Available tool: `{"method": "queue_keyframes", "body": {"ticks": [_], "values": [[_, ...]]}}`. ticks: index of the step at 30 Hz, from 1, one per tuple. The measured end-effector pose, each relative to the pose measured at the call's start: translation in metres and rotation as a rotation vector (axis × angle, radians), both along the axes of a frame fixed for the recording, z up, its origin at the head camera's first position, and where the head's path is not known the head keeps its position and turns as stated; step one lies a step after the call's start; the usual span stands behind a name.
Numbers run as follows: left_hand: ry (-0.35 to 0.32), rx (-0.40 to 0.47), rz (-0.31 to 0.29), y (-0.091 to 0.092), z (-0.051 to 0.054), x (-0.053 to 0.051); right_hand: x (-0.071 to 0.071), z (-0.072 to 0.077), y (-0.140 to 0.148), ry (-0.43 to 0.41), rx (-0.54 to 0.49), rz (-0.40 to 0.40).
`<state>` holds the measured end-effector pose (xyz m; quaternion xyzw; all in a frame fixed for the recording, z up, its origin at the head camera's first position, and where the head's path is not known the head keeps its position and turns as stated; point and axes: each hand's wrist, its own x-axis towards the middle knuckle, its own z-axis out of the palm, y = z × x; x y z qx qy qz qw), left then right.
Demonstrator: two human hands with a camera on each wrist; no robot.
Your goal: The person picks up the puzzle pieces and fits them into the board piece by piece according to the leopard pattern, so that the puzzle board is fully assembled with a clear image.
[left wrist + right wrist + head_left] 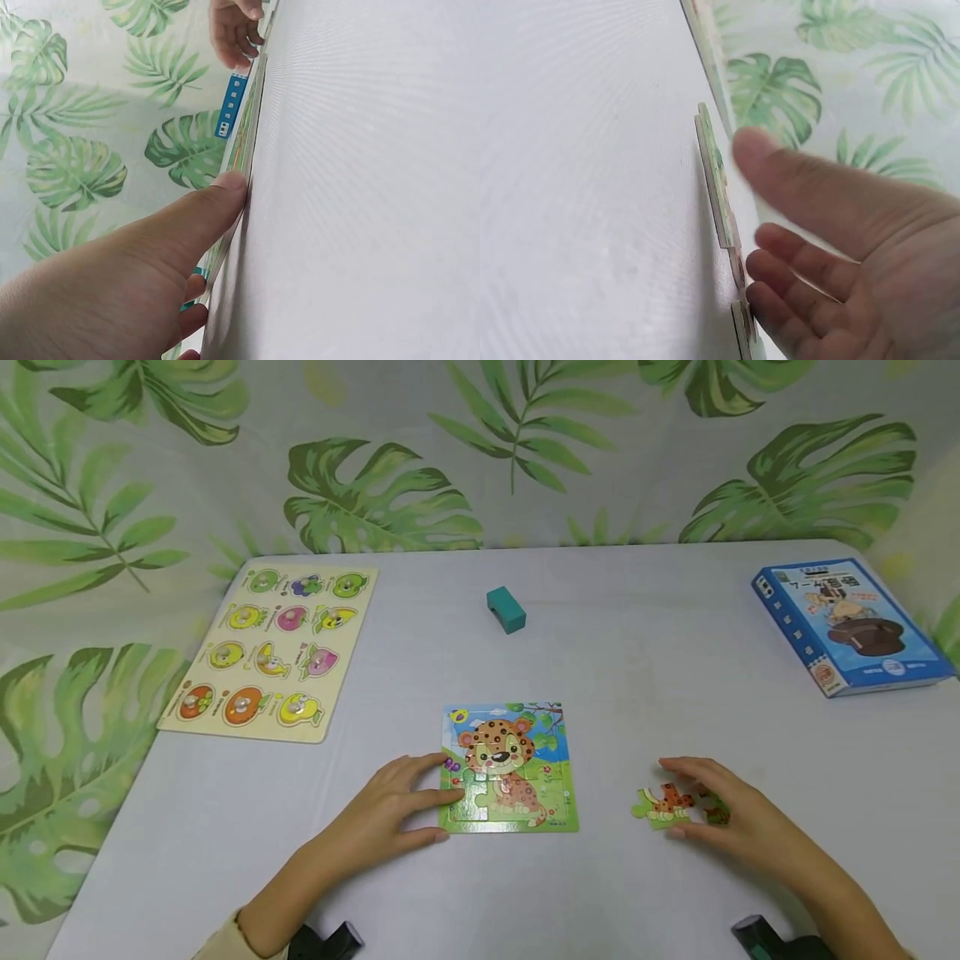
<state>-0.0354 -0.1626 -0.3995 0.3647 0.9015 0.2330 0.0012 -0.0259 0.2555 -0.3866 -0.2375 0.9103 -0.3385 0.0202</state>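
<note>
A leopard jigsaw puzzle [517, 768] lies flat in its square board on the table, with a gap in the picture at the lower left. My left hand [397, 802] rests at the board's left side, its fingers extended over the edge and the thumb at the lower left corner; in the left wrist view the thumb [217, 195] touches the rim. To the right, my right hand [723, 806] is spread around loose puzzle pieces [667, 806]. Its thumb [761, 150] stands apart from the pieces [716, 180] in the right wrist view, and nothing is gripped.
A cream fruit-shape puzzle board [258, 647] lies at the left. At the back middle sits a teal block [507, 610]. The blue box [855, 622] is at the far right. Behind the white table [637, 652] hangs a leaf-print cloth [555, 452].
</note>
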Motion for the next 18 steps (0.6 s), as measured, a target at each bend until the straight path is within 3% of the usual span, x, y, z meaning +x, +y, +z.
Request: {"method": "queue_keyframes", "body": {"ticks": [5, 14, 18], "values": [[-0.001, -0.002, 0.000, 0.0001, 0.0004, -0.0004, -0.0004, -0.0017, 0.0033, -0.032, 0.078, 0.018], [-0.012, 0.004, 0.011, -0.0003, -0.0002, 0.0006, 0.0004, -0.0063, -0.0023, 0.129, 0.120, 0.051], [-0.020, 0.000, 0.014, 0.0000, 0.0000, 0.0010, 0.0009, -0.0059, -0.0056, 0.143, 0.087, 0.041]]}}
